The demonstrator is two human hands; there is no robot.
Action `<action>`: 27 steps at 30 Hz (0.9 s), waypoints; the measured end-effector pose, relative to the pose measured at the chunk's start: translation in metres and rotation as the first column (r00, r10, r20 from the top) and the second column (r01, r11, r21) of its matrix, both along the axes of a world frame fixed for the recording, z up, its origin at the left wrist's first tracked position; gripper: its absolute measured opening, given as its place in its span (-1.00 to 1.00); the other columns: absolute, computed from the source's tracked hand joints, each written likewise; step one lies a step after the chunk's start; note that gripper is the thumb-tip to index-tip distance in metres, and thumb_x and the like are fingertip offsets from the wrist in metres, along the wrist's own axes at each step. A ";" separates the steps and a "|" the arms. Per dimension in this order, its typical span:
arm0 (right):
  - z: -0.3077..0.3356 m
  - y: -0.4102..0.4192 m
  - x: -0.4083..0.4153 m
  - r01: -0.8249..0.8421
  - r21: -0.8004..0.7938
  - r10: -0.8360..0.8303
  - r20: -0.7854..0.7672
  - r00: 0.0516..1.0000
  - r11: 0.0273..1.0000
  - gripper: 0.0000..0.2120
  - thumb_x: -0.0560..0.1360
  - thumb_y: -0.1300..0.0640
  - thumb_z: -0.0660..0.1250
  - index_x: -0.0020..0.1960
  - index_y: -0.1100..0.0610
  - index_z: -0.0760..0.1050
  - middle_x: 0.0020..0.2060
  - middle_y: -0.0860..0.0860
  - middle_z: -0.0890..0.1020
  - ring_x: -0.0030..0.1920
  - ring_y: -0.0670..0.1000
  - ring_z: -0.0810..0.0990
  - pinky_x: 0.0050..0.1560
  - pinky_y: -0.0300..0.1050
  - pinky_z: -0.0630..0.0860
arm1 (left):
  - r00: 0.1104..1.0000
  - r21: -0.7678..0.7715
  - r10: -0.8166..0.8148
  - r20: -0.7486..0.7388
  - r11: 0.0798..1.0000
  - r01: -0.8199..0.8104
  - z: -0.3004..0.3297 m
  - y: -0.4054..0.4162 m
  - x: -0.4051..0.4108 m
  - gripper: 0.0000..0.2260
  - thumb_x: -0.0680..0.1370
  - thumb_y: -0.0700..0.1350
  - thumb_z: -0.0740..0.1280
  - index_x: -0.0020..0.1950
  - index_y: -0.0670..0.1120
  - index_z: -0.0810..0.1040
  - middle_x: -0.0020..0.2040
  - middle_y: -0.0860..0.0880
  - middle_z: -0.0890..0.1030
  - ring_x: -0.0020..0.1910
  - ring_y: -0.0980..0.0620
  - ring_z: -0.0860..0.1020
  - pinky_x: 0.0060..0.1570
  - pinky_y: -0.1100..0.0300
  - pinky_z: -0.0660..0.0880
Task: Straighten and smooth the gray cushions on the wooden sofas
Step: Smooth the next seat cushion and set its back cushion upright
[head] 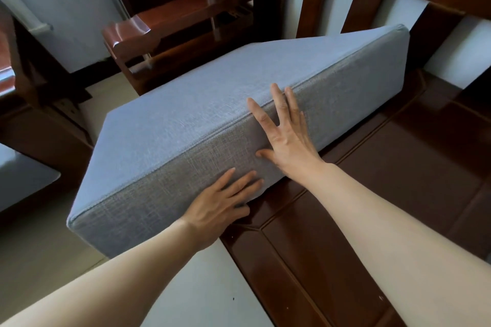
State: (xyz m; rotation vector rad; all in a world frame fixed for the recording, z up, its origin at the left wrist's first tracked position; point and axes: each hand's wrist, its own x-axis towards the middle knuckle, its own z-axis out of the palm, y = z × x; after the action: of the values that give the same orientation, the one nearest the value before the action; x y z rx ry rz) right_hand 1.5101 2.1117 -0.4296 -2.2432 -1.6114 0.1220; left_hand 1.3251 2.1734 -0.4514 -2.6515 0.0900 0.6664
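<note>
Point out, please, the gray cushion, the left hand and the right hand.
gray cushion (186, 119): head view, on its top face.
left hand (220, 206): head view, on the back of the hand.
right hand (288, 141): head view, on the back of the hand.

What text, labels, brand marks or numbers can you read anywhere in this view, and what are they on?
None: no readable text in this view.
Gray cushion, under the left hand and right hand: plain woven fabric, no tag or label showing.
Wooden sofa seat and armrest: bare polished wood, no marks.
</note>
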 end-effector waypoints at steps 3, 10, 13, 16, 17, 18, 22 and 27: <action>-0.008 -0.004 -0.002 0.008 0.033 -0.008 -0.003 1.000 0.999 -0.09 0.43 0.14 0.46 0.56 -0.08 -0.05 0.53 0.19 -0.22 0.51 0.23 -0.31 0.42 0.40 0.02 | 1.000 -0.003 0.025 -0.010 1.000 -0.025 -0.006 -0.004 -0.001 -0.57 0.58 -0.08 0.18 0.44 0.01 0.18 0.40 -0.09 -0.56 0.29 -0.12 -0.62 0.14 -0.12 -0.65; -0.019 -0.009 -0.010 0.059 0.132 -0.063 0.026 0.998 0.989 -0.11 0.39 0.20 0.49 0.54 -0.05 0.05 0.53 0.23 -0.07 0.52 0.27 -0.16 0.40 0.39 0.14 | 0.998 0.028 -0.039 -0.047 0.999 0.040 -0.007 -0.001 0.002 -0.49 0.60 -0.04 0.14 0.52 0.02 0.05 0.48 -0.07 -0.46 0.31 -0.10 -0.60 0.12 -0.13 -0.64; -0.017 -0.008 -0.013 0.084 0.128 -0.087 0.024 0.996 0.988 -0.10 0.39 0.20 0.48 0.51 -0.10 -0.01 0.54 0.22 -0.05 0.52 0.27 -0.13 0.41 0.36 0.15 | 0.995 0.007 -0.096 0.012 0.995 0.096 0.001 0.004 0.009 -0.47 0.57 -0.02 0.21 0.52 0.00 0.16 0.57 -0.10 -0.16 0.52 -0.12 -0.28 0.22 -0.15 -0.58; -0.011 -0.009 -0.013 0.100 0.118 -0.101 -0.002 0.995 0.988 -0.22 0.46 0.21 0.40 0.51 -0.10 0.06 0.54 0.20 -0.02 0.53 0.25 -0.11 0.43 0.33 0.13 | 0.967 -0.039 -0.121 0.225 0.990 0.133 0.024 0.012 0.020 -0.67 0.41 -0.08 0.30 0.15 -0.02 0.62 0.35 -0.11 0.49 0.40 -0.11 0.38 0.42 -0.18 -0.07; -0.007 -0.009 -0.013 0.110 0.116 -0.109 -0.012 0.994 0.987 -0.28 0.48 0.24 0.36 0.51 -0.08 0.11 0.54 0.20 -0.01 0.53 0.25 -0.09 0.43 0.32 0.12 | 0.950 -0.047 -0.124 0.288 0.989 0.143 0.032 0.016 0.024 -0.70 0.39 -0.12 0.27 0.07 -0.04 0.65 0.28 -0.11 0.55 0.34 -0.11 0.45 0.39 -0.16 0.04; -0.002 -0.008 -0.013 0.126 0.106 -0.125 -0.019 0.992 0.986 -0.32 0.49 0.27 0.32 0.51 -0.07 0.15 0.54 0.20 0.01 0.53 0.24 -0.08 0.44 0.31 0.10 | 0.934 -0.053 -0.121 0.336 0.988 0.146 0.040 0.021 0.027 -0.70 0.38 -0.15 0.24 0.03 -0.06 0.65 0.25 -0.13 0.57 0.31 -0.11 0.48 0.36 -0.17 0.10; 0.016 0.001 -0.010 0.221 0.017 -0.220 -0.045 0.974 0.975 -0.35 0.48 0.36 0.27 0.50 0.01 0.23 0.54 0.17 0.04 0.53 0.20 -0.08 0.47 0.26 0.03 | 0.882 -0.171 0.002 0.471 0.981 0.088 0.073 0.039 0.035 -0.62 0.27 -0.19 0.26 0.05 -0.12 0.63 0.26 -0.16 0.55 0.28 -0.16 0.50 0.19 -0.27 0.40; 0.023 0.020 -0.016 0.369 0.022 -0.366 -0.091 0.926 0.929 -0.54 0.55 0.31 0.20 0.43 0.09 0.36 0.52 0.17 0.14 0.53 0.22 -0.03 0.46 0.20 0.13 | 0.901 -0.431 0.148 0.407 0.901 0.047 0.082 0.076 0.041 -0.40 0.32 -0.18 0.34 0.37 -0.06 0.35 0.34 -0.08 0.46 0.19 -0.06 0.52 -0.12 0.03 0.57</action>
State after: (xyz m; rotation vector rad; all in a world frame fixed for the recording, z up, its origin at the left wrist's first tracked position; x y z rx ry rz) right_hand 1.4942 2.1315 -0.4066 -2.4288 -1.1142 0.0837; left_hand 1.3660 2.2496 -0.3692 -3.1757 0.0435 0.0497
